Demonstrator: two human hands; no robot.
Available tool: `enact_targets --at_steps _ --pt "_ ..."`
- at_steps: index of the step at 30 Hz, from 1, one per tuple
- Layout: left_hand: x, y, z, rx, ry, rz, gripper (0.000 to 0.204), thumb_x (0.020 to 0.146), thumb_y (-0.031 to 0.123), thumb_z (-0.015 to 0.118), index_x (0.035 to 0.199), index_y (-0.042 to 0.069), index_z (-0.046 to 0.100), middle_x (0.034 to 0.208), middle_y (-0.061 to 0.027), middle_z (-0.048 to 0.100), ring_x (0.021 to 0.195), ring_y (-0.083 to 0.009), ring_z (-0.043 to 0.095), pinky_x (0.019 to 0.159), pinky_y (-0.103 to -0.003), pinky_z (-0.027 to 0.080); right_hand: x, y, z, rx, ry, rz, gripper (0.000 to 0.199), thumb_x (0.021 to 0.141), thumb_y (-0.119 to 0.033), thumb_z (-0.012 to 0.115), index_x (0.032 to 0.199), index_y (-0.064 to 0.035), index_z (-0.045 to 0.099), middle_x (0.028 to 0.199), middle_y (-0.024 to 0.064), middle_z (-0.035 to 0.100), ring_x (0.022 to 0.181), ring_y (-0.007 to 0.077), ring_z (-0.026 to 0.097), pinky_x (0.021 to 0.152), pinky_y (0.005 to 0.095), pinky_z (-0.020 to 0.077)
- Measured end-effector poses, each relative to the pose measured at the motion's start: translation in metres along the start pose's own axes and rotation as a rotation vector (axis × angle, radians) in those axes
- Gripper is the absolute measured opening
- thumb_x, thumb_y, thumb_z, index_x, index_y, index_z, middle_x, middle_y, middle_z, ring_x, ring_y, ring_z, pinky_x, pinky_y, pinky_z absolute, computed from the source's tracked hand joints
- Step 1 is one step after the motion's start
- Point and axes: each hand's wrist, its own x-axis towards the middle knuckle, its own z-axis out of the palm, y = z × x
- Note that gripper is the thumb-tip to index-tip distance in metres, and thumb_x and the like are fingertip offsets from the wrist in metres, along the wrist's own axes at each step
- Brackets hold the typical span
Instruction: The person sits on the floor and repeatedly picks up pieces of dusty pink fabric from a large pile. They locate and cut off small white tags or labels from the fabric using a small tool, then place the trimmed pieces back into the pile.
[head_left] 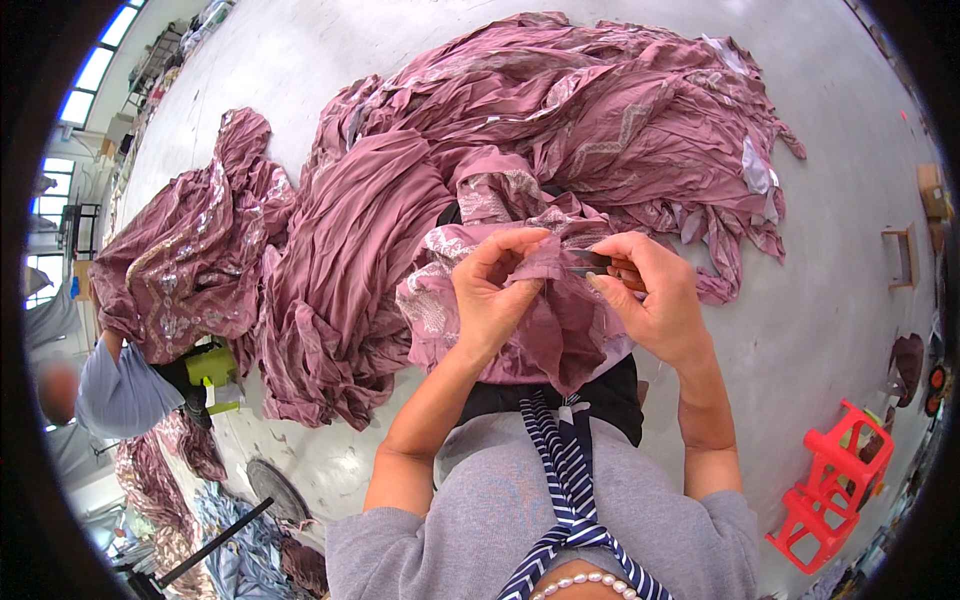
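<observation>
My left hand (492,292) is closed in a pinch on a fold of mauve patterned fabric (541,262), lifted above my lap. Close against that fold, my right hand (655,298) grips what look like small thread snips (588,262). Their thin metal blades point left at the cloth, and dark handle parts show between my fingers. From the raised fold the cloth hangs down over my knees, with a pale woven pattern on parts of it. Whether the blades touch a thread is too small to tell.
A big heap of the same mauve cloth (590,110) spreads over the grey floor (840,250) ahead. At left, a co-worker in a grey-blue top (125,390) handles more of it (200,260). Red plastic stools (835,480) lie at right; a wooden frame (903,257) stands beyond.
</observation>
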Motion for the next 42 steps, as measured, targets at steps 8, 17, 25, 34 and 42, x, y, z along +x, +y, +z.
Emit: enact_targets --at_steps 8,17,25,34,42 --pt "-0.002 0.006 0.002 -0.051 0.002 -0.019 0.032 0.074 -0.012 0.061 0.104 -0.001 0.064 0.097 -0.0034 0.066 0.088 -0.0088 0.061 0.08 -0.021 0.048 0.002 0.007 0.008 -0.125 -0.007 -0.157 0.026 0.077 -0.006 0.073 0.099 0.0001 0.061 0.087 0.0089 0.063 0.071 0.0138 0.064 0.061 0.0253 0.0526" --pt "-0.002 0.004 -0.002 -0.082 0.009 -0.053 0.022 0.078 -0.01 0.059 0.097 -0.001 0.064 0.097 -0.0044 0.066 0.088 -0.0099 0.062 0.081 -0.022 0.047 0.001 0.003 0.007 0.043 0.029 -0.03 0.026 0.079 -0.011 0.074 0.1 -0.0002 0.061 0.085 0.0061 0.063 0.07 0.0103 0.06 0.063 0.0223 0.0497" --pt "-0.003 0.003 -0.001 -0.308 0.042 -0.185 0.022 0.08 -0.009 0.059 0.099 0.0 0.062 0.097 -0.005 0.065 0.089 -0.01 0.061 0.08 -0.022 0.048 -0.007 0.019 0.019 0.058 0.094 -0.06 0.026 0.081 -0.011 0.073 0.102 -0.0012 0.062 0.087 0.0053 0.063 0.071 0.0091 0.058 0.065 0.0211 0.0489" --pt "-0.004 -0.001 0.002 -0.433 0.033 -0.22 0.018 0.083 -0.004 0.062 0.1 0.002 0.061 0.095 -0.0035 0.065 0.084 -0.0084 0.06 0.078 -0.021 0.048 -0.003 0.02 0.03 0.024 0.134 -0.175 0.026 0.077 -0.01 0.074 0.098 -0.0032 0.061 0.079 0.0092 0.062 0.063 0.0188 0.063 0.056 0.0288 0.0515" --pt "-0.006 -0.003 0.006 -0.425 0.006 -0.207 0.019 0.083 -0.002 0.065 0.101 0.002 0.06 0.094 -0.0025 0.064 0.084 -0.0074 0.06 0.076 -0.02 0.047 -0.001 0.02 0.039 -0.061 0.199 -0.274 0.024 0.079 -0.012 0.073 0.097 -0.0029 0.061 0.08 0.0094 0.063 0.064 0.0189 0.063 0.056 0.0284 0.0499"
